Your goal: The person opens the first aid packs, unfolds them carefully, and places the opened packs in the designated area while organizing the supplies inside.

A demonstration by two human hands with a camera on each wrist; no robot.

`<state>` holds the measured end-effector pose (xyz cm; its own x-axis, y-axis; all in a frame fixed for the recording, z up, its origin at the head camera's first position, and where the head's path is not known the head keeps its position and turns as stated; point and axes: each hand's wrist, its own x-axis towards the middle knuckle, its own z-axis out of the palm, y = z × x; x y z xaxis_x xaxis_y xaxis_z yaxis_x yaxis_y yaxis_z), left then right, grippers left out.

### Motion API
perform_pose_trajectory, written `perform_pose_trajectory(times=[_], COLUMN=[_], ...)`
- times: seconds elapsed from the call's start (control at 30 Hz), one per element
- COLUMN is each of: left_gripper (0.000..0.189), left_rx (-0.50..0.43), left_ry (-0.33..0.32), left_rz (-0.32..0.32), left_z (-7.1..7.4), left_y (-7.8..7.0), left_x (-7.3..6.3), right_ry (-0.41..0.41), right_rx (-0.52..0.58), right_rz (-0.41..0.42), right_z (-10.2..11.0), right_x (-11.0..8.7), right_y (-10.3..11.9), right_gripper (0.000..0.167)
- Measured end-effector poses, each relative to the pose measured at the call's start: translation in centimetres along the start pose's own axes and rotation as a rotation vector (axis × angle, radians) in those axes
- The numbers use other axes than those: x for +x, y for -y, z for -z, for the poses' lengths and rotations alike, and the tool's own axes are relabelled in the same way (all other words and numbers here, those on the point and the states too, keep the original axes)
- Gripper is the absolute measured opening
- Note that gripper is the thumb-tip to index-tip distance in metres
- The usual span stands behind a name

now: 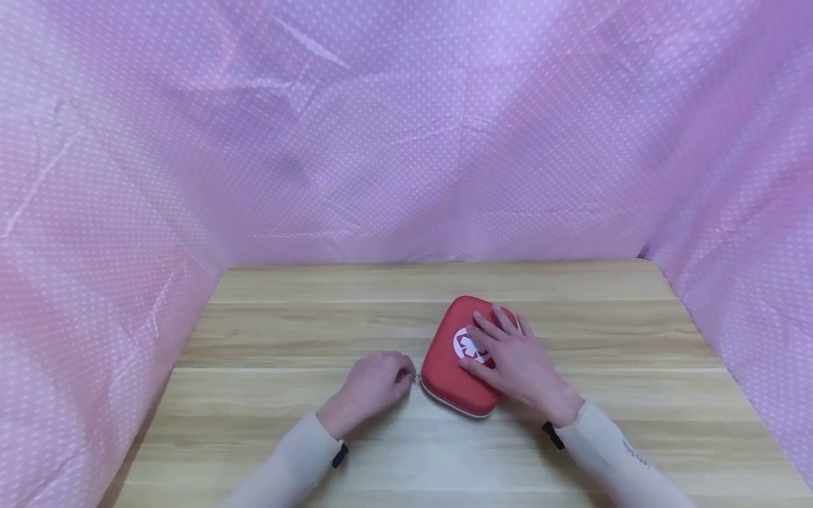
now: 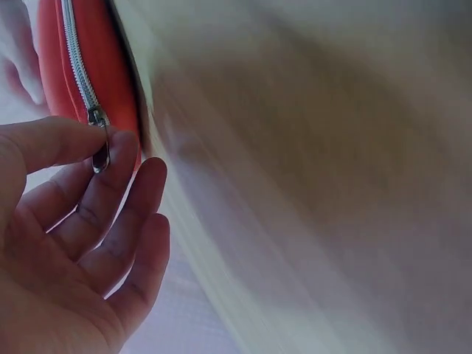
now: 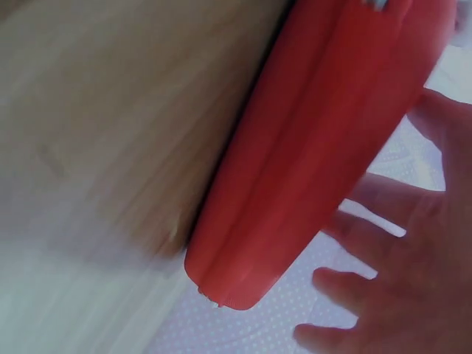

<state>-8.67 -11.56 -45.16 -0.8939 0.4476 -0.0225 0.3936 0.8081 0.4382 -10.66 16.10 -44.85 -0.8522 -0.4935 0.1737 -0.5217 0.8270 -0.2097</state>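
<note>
A red zippered first-aid case (image 1: 444, 363) with a white round emblem lies closed and at a slant on the table. My left hand (image 1: 376, 384) is at its left corner. In the left wrist view, the thumb and index finger pinch the metal zipper pull (image 2: 101, 158), and the silver zipper (image 2: 77, 59) runs up the case's side from there. Spread over the top of the case, my right hand (image 1: 517, 363) rests on it with fingers extended, partly covering the emblem. The right wrist view shows the case's side (image 3: 295, 169) beside the extended right fingers (image 3: 343, 287).
The case sits on a light wood-grain table (image 1: 286, 324). Pink-purple dotted cloth (image 1: 413, 141) hangs behind the table and along both sides. Each forearm has a pale sleeve (image 1: 288, 458) and a dark strap piece (image 1: 340, 455) near the wrist.
</note>
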Motion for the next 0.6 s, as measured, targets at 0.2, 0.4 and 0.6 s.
perform_pose_trajectory(times=[0.2, 0.4, 0.6], left_gripper=[0.009, 0.01, 0.01], left_rx=[-0.056, -0.116, -0.12], left_ry=[-0.061, -0.08, -0.117], left_rz=[0.018, 0.063, 0.087], left_z=[0.4, 0.5, 0.6], left_y=[1.8, 3.0, 3.6], left_x=[0.9, 2.4, 3.8], right_ry=[0.013, 0.092, 0.134], right_rx=[0.088, 0.147, 0.146], right_rz=[0.082, 0.198, 0.257], right_z=[0.3, 0.0, -0.2], right_x=[1.1, 2.9, 4.4], right_y=[0.0, -0.7, -1.7], right_gripper=[0.067, 0.07, 0.074])
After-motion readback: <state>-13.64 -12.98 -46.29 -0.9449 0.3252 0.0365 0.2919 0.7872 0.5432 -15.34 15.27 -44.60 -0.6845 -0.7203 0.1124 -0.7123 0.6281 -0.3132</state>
